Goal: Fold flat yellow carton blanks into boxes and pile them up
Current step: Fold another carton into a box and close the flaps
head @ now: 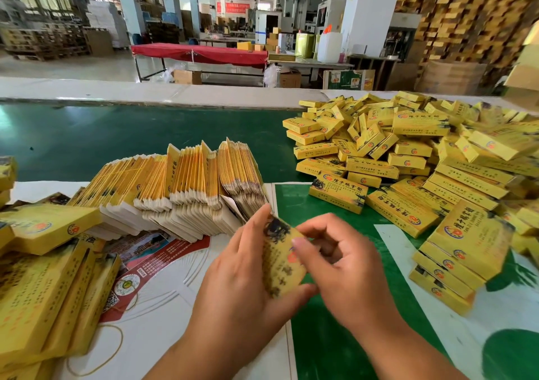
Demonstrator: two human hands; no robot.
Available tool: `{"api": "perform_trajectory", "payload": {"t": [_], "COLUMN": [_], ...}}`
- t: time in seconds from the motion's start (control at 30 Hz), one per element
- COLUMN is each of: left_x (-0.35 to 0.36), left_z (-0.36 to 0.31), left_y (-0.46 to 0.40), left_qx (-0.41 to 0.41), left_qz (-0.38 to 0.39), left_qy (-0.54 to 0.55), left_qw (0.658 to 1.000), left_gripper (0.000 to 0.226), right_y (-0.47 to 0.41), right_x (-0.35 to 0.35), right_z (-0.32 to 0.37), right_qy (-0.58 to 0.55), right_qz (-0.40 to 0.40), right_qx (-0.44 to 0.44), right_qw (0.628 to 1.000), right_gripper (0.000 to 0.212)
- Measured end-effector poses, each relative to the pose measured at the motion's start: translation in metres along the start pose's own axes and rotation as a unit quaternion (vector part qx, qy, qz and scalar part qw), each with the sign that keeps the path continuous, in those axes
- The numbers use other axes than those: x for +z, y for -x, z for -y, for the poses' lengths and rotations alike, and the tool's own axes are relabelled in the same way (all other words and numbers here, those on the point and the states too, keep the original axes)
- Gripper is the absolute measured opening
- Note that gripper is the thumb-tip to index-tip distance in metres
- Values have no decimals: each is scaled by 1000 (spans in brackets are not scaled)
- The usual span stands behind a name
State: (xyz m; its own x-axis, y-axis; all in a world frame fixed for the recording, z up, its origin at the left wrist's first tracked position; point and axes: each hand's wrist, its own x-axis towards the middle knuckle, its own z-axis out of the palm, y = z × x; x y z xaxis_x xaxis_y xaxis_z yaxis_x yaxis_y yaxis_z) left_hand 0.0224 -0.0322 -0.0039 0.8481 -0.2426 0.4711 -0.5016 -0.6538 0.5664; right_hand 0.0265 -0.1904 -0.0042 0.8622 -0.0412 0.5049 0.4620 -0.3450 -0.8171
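Head view: both hands grasp one yellow carton (281, 263) at 6 o'clock over the desk (335, 347); left hand (242, 274) cradles it, right hand (335, 251) pinches its edge. Its print is blurred. Flat blanks (186, 187) fan at 10 o'clock; folded boxes (408, 158) heap at 2 o'clock.

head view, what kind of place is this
Most likely a packaging workshop or factory floor: a row of flat yellow carton blanks, a heap of folded boxes on the green work table, and stacked cartons behind.
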Motion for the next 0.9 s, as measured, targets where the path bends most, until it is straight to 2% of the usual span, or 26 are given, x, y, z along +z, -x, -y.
{"api": "perform_trajectory", "payload": {"t": [0.1,0.17,0.23,0.27,0.33,0.4,0.47,0.53,0.57,0.63,0.73,0.9], "left_x": [-10,-21,-30,-32,-31,-28,-27,-28,-27,-24,-15,-7], "left_z": [4,7,9,9,7,8,13,19,23,27,31,27], "left_y": [-4,-7,-9,-10,-12,-14,-16,-19,-20,-21,-21,-16], "left_qx": [22,25,40,52,83,86,30,-31,-49,-68,-78,-91], "left_qz": [57,119,156,152,95,25,-8,-10,2,37,57,-56], "left_qy": [132,234,271,251,182,160,173,174,168,166,174,237], "left_qw": [989,965,949,954,975,983,984,984,985,983,980,966], "left_gripper": [85,81,83,80,59,34,23,26,27,22,11,44], "right_y": [-11,-18,-21,-22,-19,-14,-10,-11,-11,-10,-5,-4], "right_x": [-15,-24,-28,-28,-25,-18,-12,-13,-16,-21,-16,-8], "right_z": [-7,-11,-14,-14,-12,-12,-13,-14,-15,-14,-17,-21], "right_qy": [-62,-132,-210,-236,-263,-253,-154,-50,-51,-89,-61,-54], "right_qz": [-42,-56,-54,-41,5,50,76,63,58,74,76,40], "right_qx": [120,232,316,348,382,390,360,262,204,121,47,12], "right_qw": [990,962,924,907,886,884,917,962,976,986,994,998], "right_gripper": [11,18,15,13,19,32,33,33,31,28,30,31]}}
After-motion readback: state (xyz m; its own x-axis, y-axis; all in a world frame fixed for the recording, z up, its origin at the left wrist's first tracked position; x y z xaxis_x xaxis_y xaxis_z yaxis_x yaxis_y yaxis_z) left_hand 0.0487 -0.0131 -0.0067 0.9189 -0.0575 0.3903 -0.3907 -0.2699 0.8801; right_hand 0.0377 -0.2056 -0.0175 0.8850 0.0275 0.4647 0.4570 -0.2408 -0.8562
